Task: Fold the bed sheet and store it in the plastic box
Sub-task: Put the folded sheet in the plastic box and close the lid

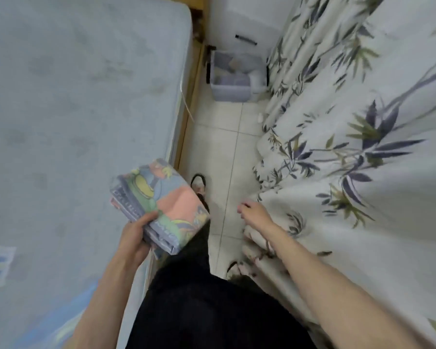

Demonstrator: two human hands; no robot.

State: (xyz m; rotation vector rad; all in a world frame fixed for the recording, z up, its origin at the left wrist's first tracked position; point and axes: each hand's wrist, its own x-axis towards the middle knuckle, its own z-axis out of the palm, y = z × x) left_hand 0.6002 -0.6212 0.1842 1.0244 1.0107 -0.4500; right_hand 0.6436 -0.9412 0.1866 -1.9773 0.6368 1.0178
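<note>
Gripping folded bed sheet (159, 205), left hand (134, 235); border print unreadable.

The left hand (134, 233) is reaching forward from a bare forearm that is rising from the lower left, and its grip is closing on the folded bed sheet (161, 205): the thumb is lying across the near top edge while the other fingers are curling underneath, out of sight. The wrist is bending slightly inward. The right hand (253, 212) is extending forward at the end of a long bare forearm coming in from the lower right; its fingers are hanging loosely curled and holding nothing. Both arms are held apart, with the person's dark-clad legs showing between them.
</note>
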